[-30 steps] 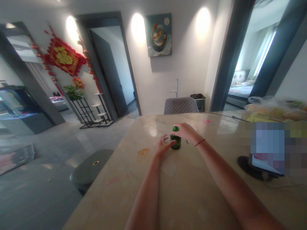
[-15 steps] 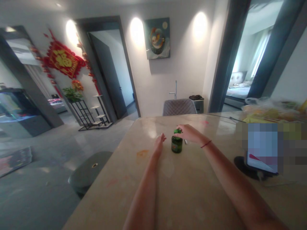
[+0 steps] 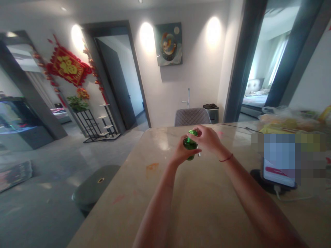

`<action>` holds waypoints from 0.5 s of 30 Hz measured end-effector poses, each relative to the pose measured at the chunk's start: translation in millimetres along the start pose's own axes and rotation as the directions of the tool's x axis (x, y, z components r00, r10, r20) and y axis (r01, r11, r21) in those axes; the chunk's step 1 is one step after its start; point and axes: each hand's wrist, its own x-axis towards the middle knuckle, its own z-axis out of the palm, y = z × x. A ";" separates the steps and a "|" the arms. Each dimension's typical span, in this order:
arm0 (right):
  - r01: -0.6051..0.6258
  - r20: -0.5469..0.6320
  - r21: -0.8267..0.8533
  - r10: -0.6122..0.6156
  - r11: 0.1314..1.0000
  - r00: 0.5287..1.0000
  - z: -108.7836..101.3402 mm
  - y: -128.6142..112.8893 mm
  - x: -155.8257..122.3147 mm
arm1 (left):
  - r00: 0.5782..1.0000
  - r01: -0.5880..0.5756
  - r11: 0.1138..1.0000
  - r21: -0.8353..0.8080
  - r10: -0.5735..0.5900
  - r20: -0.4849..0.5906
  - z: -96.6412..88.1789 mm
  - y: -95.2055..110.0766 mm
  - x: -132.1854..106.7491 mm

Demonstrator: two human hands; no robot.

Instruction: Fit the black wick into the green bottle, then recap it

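Note:
A small green bottle [image 3: 190, 157] with a shiny green top stands upright on the table [image 3: 207, 193]. My left hand [image 3: 181, 152] is wrapped round its body, the thumb reaching across the front and hiding part of it. At the bright green top [image 3: 192, 132], the fingers of my right hand [image 3: 207, 137] are closed, a red cord round that wrist. Close beside the bottle, to the right, lies a slim pale thing [image 3: 199, 154], too small to name.
At right a phone [image 3: 280, 174] leans on a dark round stand with a white cable. Plastic bags [image 3: 287, 119] lie behind it. A quilted chair [image 3: 193, 117] stands at the far edge; a green stool [image 3: 95, 187] is on the left. A dark cable [image 3: 234, 126] crosses the back.
My left hand has moved right and closed round the bottle's body. My right hand stays at the top, its fingers drawn in. The bottle appears slightly higher in view.

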 end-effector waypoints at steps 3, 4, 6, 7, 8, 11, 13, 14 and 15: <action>-0.036 -0.061 0.081 0.041 0.996 0.997 -0.9 -2.7 0.1 | 0.999 -0.017 1.000 0.010 0.017 -0.030 -0.1 9.1 -0.7; -0.045 -0.078 0.105 0.053 0.993 0.996 -0.8 -2.7 0.6 | 1.000 -0.011 0.999 0.030 0.012 -0.028 -1.0 11.7 -0.6; -0.060 -0.099 0.142 0.075 0.988 0.992 -0.4 -1.4 2.1 | 1.000 0.004 0.996 0.086 -0.003 -0.005 -4.1 15.7 -0.2; -0.068 -0.099 0.155 0.084 0.986 0.992 0.0 -0.1 3.0 | 1.000 0.008 0.993 0.120 -0.009 0.010 -6.3 16.8 0.1; -0.073 -0.084 0.168 0.088 0.983 0.993 0.4 1.8 4.0 | 1.000 0.012 0.987 0.160 -0.016 0.022 -8.9 17.2 0.3; -0.081 0.066 0.212 0.068 0.974 0.996 1.5 9.7 5.9 | 0.998 0.005 0.951 0.309 -0.026 0.063 -19.4 14.6 0.3; -0.113 0.223 0.245 0.057 0.963 0.973 2.7 16.0 5.4 | 0.992 -0.002 0.916 0.402 -0.049 0.116 -27.8 11.3 -0.4; -0.145 0.307 0.261 0.060 0.954 0.950 3.6 19.1 4.6 | 0.986 -0.004 0.899 0.438 -0.069 0.149 -31.9 9.5 -0.9; -0.182 0.387 0.275 0.064 0.944 0.920 4.9 22.0 3.6 | 0.979 -0.002 0.883 0.469 -0.094 0.181 -35.8 8.0 -1.4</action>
